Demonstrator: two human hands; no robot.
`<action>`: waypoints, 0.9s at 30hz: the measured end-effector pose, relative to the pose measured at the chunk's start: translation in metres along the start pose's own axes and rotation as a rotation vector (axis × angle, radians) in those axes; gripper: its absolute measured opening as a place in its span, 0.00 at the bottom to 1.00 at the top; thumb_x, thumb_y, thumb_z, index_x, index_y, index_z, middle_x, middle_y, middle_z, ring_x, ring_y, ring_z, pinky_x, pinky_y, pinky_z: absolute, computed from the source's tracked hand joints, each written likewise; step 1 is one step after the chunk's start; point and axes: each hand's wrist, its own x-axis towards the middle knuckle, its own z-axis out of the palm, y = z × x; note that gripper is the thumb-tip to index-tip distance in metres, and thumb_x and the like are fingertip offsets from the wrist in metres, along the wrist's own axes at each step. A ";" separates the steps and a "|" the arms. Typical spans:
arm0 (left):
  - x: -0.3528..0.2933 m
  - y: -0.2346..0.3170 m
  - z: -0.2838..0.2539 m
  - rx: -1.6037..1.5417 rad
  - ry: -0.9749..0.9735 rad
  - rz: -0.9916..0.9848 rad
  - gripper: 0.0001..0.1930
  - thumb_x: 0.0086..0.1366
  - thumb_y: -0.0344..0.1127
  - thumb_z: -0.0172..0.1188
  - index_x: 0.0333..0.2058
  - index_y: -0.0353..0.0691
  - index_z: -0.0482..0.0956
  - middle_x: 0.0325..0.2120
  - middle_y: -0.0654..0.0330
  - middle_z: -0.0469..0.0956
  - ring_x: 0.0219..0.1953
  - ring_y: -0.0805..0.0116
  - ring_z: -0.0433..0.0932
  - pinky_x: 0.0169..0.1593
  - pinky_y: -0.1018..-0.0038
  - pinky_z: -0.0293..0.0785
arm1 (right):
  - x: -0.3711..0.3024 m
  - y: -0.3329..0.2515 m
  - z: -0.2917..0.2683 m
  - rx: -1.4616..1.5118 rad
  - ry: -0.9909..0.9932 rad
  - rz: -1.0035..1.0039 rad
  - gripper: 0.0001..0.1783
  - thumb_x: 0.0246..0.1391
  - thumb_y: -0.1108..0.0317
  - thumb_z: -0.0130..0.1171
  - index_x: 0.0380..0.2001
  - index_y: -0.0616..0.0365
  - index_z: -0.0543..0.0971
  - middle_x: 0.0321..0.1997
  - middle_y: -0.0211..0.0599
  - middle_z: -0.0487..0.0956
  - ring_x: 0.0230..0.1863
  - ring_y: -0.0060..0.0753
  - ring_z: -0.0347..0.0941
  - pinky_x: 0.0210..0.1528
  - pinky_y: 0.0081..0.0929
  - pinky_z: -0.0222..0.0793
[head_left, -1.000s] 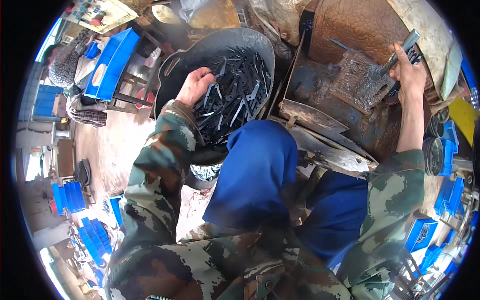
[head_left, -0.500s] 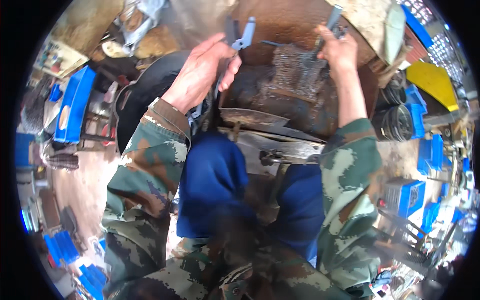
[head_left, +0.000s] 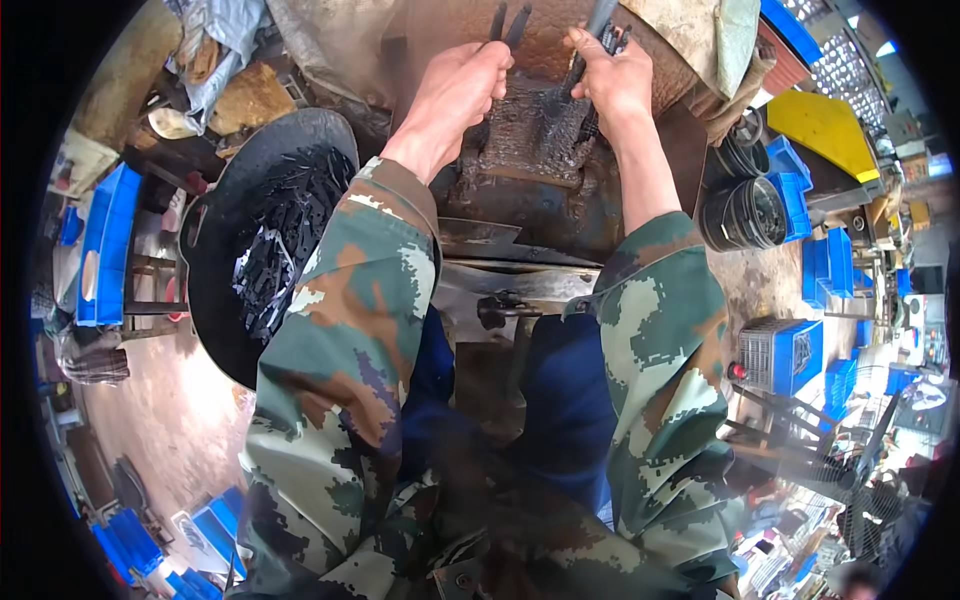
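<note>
My left hand (head_left: pixel 462 88) is closed around a couple of thin dark metal strips (head_left: pixel 508 20) whose ends stick up past my fingers, over a rusty, greasy machine block (head_left: pixel 535 140). Beside it, my right hand (head_left: pixel 612 75) grips a dark metal handle (head_left: pixel 598 18) at the top of the same block. The two hands are close together at the top centre. To my left, a large black round pan (head_left: pixel 215 230) holds several more dark metal strips (head_left: pixel 275 240). My camouflage sleeves and blue trousers fill the lower middle.
A rusty metal bench plate (head_left: pixel 520 270) lies in front of my knees. Blue plastic crates (head_left: pixel 105 240) stand at the left, more blue crates (head_left: pixel 790 350) and a black bucket (head_left: pixel 745 215) at the right. A yellow sheet (head_left: pixel 820 125) lies at upper right, a fan (head_left: pixel 880 500) at lower right.
My left hand lifted strips out of the black pan and carried them right to the machine block. My right hand stayed on the handle. My head turned toward the machine.
</note>
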 end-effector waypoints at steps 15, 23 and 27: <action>0.001 -0.004 -0.020 0.310 0.018 0.088 0.12 0.64 0.42 0.57 0.37 0.40 0.83 0.22 0.70 0.73 0.19 0.83 0.60 0.22 0.79 0.55 | -0.096 -0.050 -0.053 0.036 -0.281 0.261 0.13 0.51 0.67 0.71 0.39 0.58 0.82 0.21 0.25 0.74 0.14 0.18 0.64 0.15 0.19 0.63; 0.003 -0.022 -0.017 0.657 -0.172 0.169 0.17 0.63 0.45 0.57 0.35 0.36 0.84 0.27 0.62 0.81 0.31 0.70 0.76 0.40 0.72 0.70 | -0.185 -0.025 -0.083 -0.247 -0.632 -0.206 0.19 0.44 0.72 0.73 0.41 0.61 0.80 0.46 0.42 0.82 0.49 0.39 0.79 0.53 0.30 0.73; 0.002 -0.031 -0.022 0.902 -0.226 0.201 0.20 0.63 0.47 0.59 0.35 0.30 0.81 0.24 0.48 0.78 0.30 0.61 0.77 0.40 0.67 0.72 | -0.213 -0.014 -0.091 -0.470 -0.736 -0.261 0.19 0.42 0.78 0.68 0.41 0.59 0.79 0.51 0.38 0.79 0.51 0.46 0.77 0.52 0.33 0.75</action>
